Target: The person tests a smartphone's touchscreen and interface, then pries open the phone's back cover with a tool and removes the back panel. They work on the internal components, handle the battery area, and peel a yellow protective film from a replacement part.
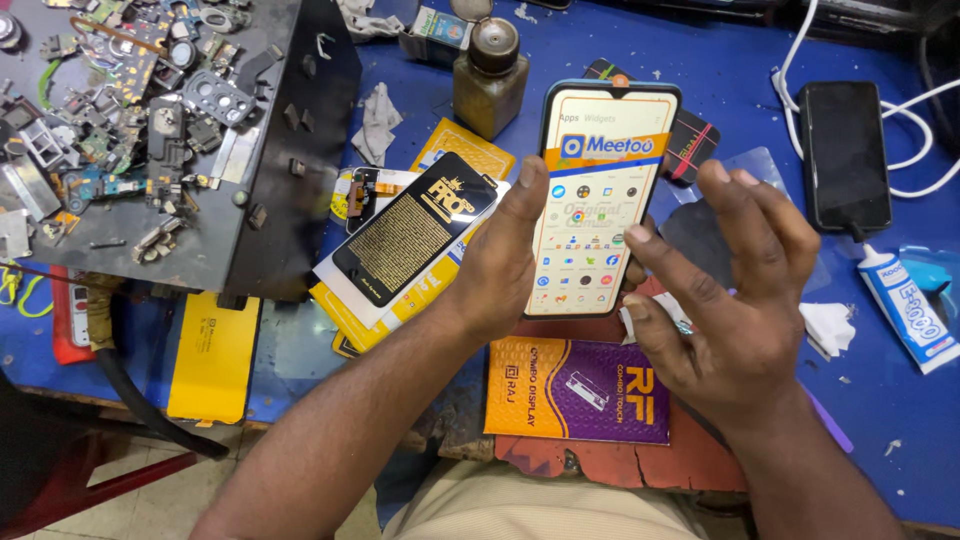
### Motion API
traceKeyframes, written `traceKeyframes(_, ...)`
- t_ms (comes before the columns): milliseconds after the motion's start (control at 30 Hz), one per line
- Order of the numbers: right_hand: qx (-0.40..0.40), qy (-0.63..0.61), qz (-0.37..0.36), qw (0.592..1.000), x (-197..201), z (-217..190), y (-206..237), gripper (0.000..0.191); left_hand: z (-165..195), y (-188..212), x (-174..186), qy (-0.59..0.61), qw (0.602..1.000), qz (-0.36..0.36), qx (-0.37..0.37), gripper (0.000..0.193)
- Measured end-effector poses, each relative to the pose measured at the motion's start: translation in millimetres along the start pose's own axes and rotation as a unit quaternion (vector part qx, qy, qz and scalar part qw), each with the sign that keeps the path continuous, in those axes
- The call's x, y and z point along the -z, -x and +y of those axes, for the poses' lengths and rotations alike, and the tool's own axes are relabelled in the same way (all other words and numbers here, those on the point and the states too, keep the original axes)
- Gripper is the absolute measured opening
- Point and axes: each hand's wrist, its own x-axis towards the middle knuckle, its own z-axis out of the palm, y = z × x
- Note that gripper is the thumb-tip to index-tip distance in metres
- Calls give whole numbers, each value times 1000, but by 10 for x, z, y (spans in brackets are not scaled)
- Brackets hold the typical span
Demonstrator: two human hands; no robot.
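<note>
Phone held up in left hand, right hand open beside it.

The lit phone (600, 190) is up over the blue table (740, 70), w/ a sticker strip across the top of its screen. The left hand (500, 265) is wrapped round its left edge, thumb on the glass. The right hand (735, 290) is wide open, fingers spread, holds nothing, fingertips just by the phone's right edge. To do this well, I think: grip the edges only, keep the thumb off the icons, touch softly. Under the hands lies an orange & purple box (578, 390). Near: a brown bottle (490, 80), a glue tube (910, 310), a dark phone (845, 155) on a white cable.
</note>
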Motion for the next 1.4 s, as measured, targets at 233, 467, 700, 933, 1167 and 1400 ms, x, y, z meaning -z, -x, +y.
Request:
traceKeyframes(233,81,-38,-28,996,-7,74,-23,32,3,-3,-3,-27,997,-63,-22,82)
traceKeyframes(467,-19,-24,-9,999,-3,61,-20,53,40,17,-62,-61,997,-29,24,83)
traceKeyframes(700,-3,-36,-19,999,-14,40,-50,54,-1,20,-32,-124,991,51,4,84)
traceKeyframes(933,143,-98,-62,983,-8,37,3,32,28,6,16,-7,999,-33,-27,85)
traceKeyframes(1167,102,-60,-22,993,-17,68,38,39,38,-10,0,7,998,-39,-47,87)
traceKeyframes(1400,47,-16,-13,999,0,14,-88,24,44,-10,-44,-20,999,-26,-30,86)
